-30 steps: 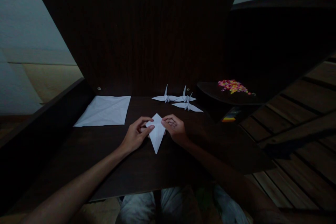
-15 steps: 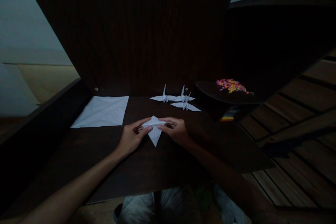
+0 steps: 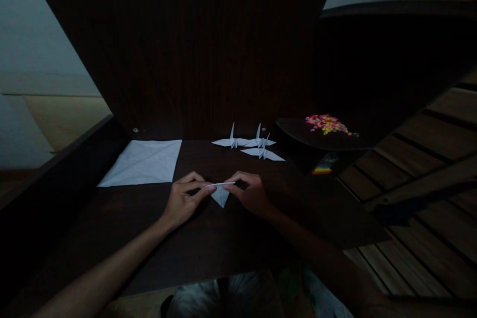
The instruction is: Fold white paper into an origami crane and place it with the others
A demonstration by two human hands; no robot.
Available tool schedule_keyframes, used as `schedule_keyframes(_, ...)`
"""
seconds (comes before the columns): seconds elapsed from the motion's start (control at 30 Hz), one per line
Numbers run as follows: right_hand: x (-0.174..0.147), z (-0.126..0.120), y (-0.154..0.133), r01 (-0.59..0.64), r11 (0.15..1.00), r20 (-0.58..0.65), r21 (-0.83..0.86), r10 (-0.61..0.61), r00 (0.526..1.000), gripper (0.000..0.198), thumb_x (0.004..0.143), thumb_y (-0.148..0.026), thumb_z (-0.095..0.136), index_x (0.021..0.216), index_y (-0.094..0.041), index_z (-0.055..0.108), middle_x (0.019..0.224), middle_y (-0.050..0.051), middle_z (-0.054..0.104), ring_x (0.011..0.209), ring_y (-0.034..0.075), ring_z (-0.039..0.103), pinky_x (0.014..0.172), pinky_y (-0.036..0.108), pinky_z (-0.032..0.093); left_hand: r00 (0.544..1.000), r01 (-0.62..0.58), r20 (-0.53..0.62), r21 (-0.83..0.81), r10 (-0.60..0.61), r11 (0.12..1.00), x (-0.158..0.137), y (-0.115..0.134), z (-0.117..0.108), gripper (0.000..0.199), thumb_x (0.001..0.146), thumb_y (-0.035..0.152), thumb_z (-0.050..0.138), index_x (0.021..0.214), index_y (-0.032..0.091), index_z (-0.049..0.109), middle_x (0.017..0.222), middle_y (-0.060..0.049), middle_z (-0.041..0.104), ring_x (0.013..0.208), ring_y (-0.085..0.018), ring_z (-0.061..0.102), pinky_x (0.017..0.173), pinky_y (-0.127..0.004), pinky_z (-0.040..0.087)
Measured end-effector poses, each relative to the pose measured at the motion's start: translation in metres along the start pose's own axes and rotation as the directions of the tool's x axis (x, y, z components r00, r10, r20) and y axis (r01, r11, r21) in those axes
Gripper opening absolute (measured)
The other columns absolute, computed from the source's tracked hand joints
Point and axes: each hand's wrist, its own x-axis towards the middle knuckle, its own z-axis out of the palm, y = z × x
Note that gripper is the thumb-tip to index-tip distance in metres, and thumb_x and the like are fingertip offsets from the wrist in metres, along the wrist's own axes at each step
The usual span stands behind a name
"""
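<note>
Between my hands is a small piece of folded white paper (image 3: 222, 196), its lower tip pointing toward me and its upper edge seen nearly edge-on. My left hand (image 3: 185, 195) pinches the left end of that edge between thumb and fingers. At the right end, my right hand (image 3: 250, 191) grips the paper the same way. Beyond my hands, three white paper cranes stand together: a left crane (image 3: 232, 143), a right rear crane (image 3: 258, 141) and a front crane (image 3: 264, 154).
A flat white paper sheet (image 3: 143, 163) with creases lies at the left on the dark table (image 3: 149, 238). On a rounded shelf (image 3: 294, 131) at the right is a pile of small colourful pieces (image 3: 327, 123). Dark panels rise behind and at the left.
The folded paper's upper point has tipped out of sight, leaving a thin top edge and the lower triangle showing. Both hands keep hold, fingers slightly shifted.
</note>
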Motion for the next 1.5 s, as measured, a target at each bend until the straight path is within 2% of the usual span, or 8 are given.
schedule_keyframes(0.23, 0.000, 0.004, 0.006, -0.196, 0.969, 0.027, 0.151, 0.194, 0.981, 0.014, 0.070, -0.032, 0.074, 0.071, -0.018, 0.071, 0.070, 0.005, 0.071, 0.064, 0.018, 0.066, 0.062, 0.029, 0.052, 0.992, 0.114, 0.065, -0.103, -0.108, 0.988, 0.003, -0.001, -0.003, 0.016, 0.073, 0.036, 0.072, 0.071, 0.021, 0.077, 0.068, -0.003, 0.060, 0.066, -0.016, 0.056, 0.062, -0.026, 0.045)
schedule_keyframes(0.4, 0.000, 0.011, 0.011, -0.284, 0.910, 0.042, 0.301, 0.285, 0.958, 0.020, 0.067, -0.034, 0.075, 0.077, -0.017, 0.070, 0.077, 0.006, 0.071, 0.071, 0.019, 0.068, 0.065, 0.029, 0.055, 0.978, 0.208, 0.047, -0.153, -0.203, 0.966, 0.007, -0.007, 0.003, 0.028, 0.072, 0.042, 0.071, 0.085, 0.017, 0.075, 0.075, -0.003, 0.064, 0.067, -0.015, 0.055, 0.060, -0.024, 0.044)
schedule_keyframes(0.57, 0.000, 0.011, 0.013, -0.213, 0.920, -0.005, 0.329, 0.227, 0.974, 0.020, 0.068, -0.033, 0.075, 0.080, -0.018, 0.071, 0.088, 0.008, 0.068, 0.077, 0.018, 0.067, 0.069, 0.029, 0.056, 0.902, 0.427, 0.093, -0.343, -0.422, 0.836, 0.008, -0.005, 0.008, 0.043, 0.066, 0.047, 0.075, 0.094, 0.014, 0.071, 0.066, -0.001, 0.065, 0.064, -0.016, 0.059, 0.062, -0.026, 0.051)
schedule_keyframes(0.8, 0.001, 0.007, 0.018, -0.212, 0.927, 0.014, 0.309, 0.218, 0.976, 0.020, 0.070, -0.033, 0.074, 0.083, -0.019, 0.072, 0.091, 0.008, 0.067, 0.083, 0.018, 0.066, 0.070, 0.029, 0.056, 0.837, 0.530, 0.193, -0.523, -0.512, 0.668, 0.004, -0.002, 0.011, 0.039, 0.067, 0.044, 0.074, 0.092, 0.014, 0.072, 0.080, -0.006, 0.069, 0.074, -0.021, 0.063, 0.061, -0.036, 0.058)
schedule_keyframes(1.03, 0.004, 0.011, 0.021, -0.230, 0.908, -0.014, 0.349, 0.251, 0.968, 0.017, 0.068, -0.031, 0.073, 0.080, -0.019, 0.071, 0.094, 0.007, 0.066, 0.083, 0.017, 0.065, 0.073, 0.030, 0.054, 0.826, 0.540, 0.184, -0.533, -0.533, 0.651, 0.005, -0.008, 0.008, 0.028, 0.062, 0.024, 0.070, 0.088, 0.014, 0.076, 0.082, -0.007, 0.072, 0.072, -0.018, 0.061, 0.061, -0.028, 0.052)
schedule_keyframes(1.23, 0.007, 0.005, 0.018, -0.425, 0.828, 0.147, 0.367, 0.399, 0.905, 0.028, 0.066, -0.027, 0.071, 0.091, -0.017, 0.068, 0.070, 0.000, 0.066, 0.065, 0.013, 0.061, 0.059, 0.024, 0.047, 0.838, 0.527, 0.176, -0.504, -0.516, 0.684, 0.007, -0.010, 0.004, 0.037, 0.054, 0.013, 0.056, 0.085, 0.014, 0.078, 0.077, -0.006, 0.074, 0.072, -0.019, 0.060, 0.063, -0.025, 0.044)
schedule_keyframes(1.37, 0.009, -0.001, 0.021, -0.492, 0.773, 0.298, 0.400, 0.398, 0.868, 0.034, 0.062, -0.021, 0.069, 0.095, -0.017, 0.066, 0.070, -0.001, 0.066, 0.060, 0.012, 0.058, 0.054, 0.021, 0.043, 0.823, 0.564, 0.233, -0.450, -0.518, 0.693, 0.008, -0.015, 0.002, 0.037, 0.057, 0.014, 0.066, 0.092, 0.014, 0.076, 0.075, -0.005, 0.074, 0.067, -0.017, 0.061, 0.062, -0.024, 0.043)
schedule_keyframes(1.5, 0.012, -0.007, 0.028, -0.465, 0.737, 0.333, 0.490, 0.335, 0.881, 0.043, 0.056, -0.012, 0.065, 0.098, -0.017, 0.065, 0.067, -0.002, 0.065, 0.060, 0.011, 0.057, 0.056, 0.020, 0.042, 0.820, 0.572, 0.362, -0.483, -0.443, 0.663, 0.008, -0.017, -0.002, 0.043, 0.061, 0.021, 0.078, 0.103, 0.013, 0.072, 0.091, -0.009, 0.075, 0.080, -0.020, 0.066, 0.073, -0.028, 0.048)
